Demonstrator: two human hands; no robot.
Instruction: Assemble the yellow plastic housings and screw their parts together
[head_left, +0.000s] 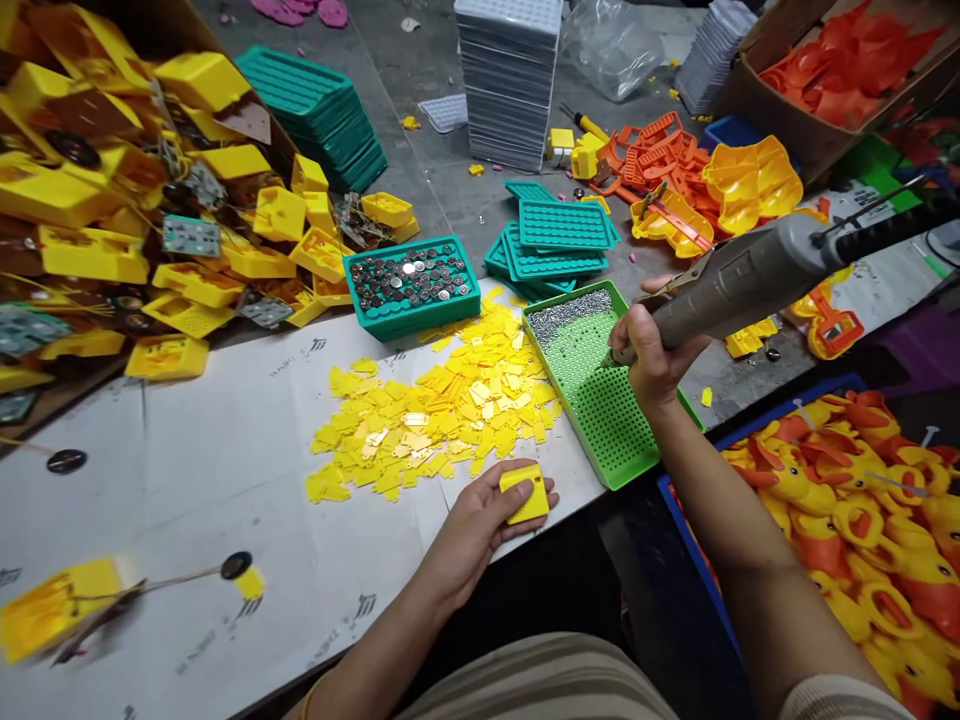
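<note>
My left hand [476,525] is closed around a small yellow plastic case [534,502], thumb on top, at the table's near edge. My right hand [651,362] grips a grey electric screwdriver [739,285], whose tip points down into a light-green perforated tray [622,468]. Small silver screws [571,315] are heaped at the tray's far end. Whether a screw sits on the tip is too small to tell. Left of the tray spreads a pile of flat yellow plastic pieces [442,415]. Behind that pile, a teal tray [424,325] holds many button cells.
Yellow housings [90,255] with wires and circuit boards heap up at the left. Teal trays [315,115] and a tall stack of pale trays [506,90] stand behind. Orange parts [660,155] lie at the back right. A blue-rimmed bin [679,500] of yellow-orange toys is at right.
</note>
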